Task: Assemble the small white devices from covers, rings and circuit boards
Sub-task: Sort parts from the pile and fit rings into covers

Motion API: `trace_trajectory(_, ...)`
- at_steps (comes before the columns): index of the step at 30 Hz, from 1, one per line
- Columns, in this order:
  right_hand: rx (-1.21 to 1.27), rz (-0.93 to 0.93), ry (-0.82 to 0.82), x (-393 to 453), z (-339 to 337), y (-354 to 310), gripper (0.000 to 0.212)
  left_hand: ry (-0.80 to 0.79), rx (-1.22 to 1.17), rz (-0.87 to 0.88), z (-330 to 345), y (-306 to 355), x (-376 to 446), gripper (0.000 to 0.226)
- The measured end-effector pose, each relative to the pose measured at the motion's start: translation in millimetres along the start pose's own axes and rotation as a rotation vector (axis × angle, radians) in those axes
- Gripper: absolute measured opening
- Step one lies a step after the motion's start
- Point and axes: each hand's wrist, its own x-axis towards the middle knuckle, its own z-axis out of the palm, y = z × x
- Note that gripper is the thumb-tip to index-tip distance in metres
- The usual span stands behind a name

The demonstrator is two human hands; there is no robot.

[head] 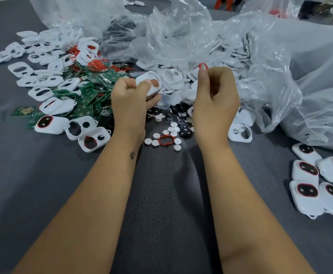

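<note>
Red rubber, a thin ring (203, 66), sticks up from the pinched fingertips of the right hand (215, 95), held just right of a white cover (150, 84) that the left hand (130, 99) grips with curled fingers, thumb pressed on its near face. Both are raised above the grey table (161, 194), near the middle of the parts heap. The step seems to be seating the ring in the cover's opening: best to turn the opening toward the ring, lay one end in first, then press round the edge so it doesn't twist. Finished devices (318, 184) lie near right; green circuit boards (88, 95) far left. No readable writing or brand shows.
</note>
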Motion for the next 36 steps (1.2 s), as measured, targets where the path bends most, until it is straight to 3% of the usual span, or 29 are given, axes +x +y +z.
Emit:
trace_trajectory(3,0.081,0.141,-0.126,0.9,0.3,-2.1,0.022,-0.045,-0.006,-0.012,-0.9,2.3,-2.1,0.013)
trace_trajectory(6,0.120,0.242,-0.211,2.8,1.0,-1.5,0.026,-0.074,0.090,-0.003,-1.8,2.7,-2.8,0.023)
trace_trajectory(11,0.079,0.242,-0.339,3.6,-0.2,4.4,0.031,-0.177,0.374,0.143,-9.1,1.6,-4.7,0.026)
trace_trajectory(15,0.073,0.204,-0.427,2.6,-0.6,4.8,0.032,-0.230,0.415,0.071,-6.6,3.3,-8.5,0.026)
trace_trajectory(20,0.051,0.139,-0.423,0.6,0.7,2.8,0.025,-0.330,0.422,0.043,-6.8,7.1,-12.2,0.020)
trace_trajectory(25,0.042,0.192,-0.440,-3.0,0.4,2.0,0.023,-0.282,0.321,0.017,-8.3,9.0,-10.2,0.018)
trace_trajectory(36,0.020,0.120,-0.467,-3.0,-2.2,1.9,0.032,-0.312,0.256,-0.019,-9.8,10.2,-10.6,0.012)
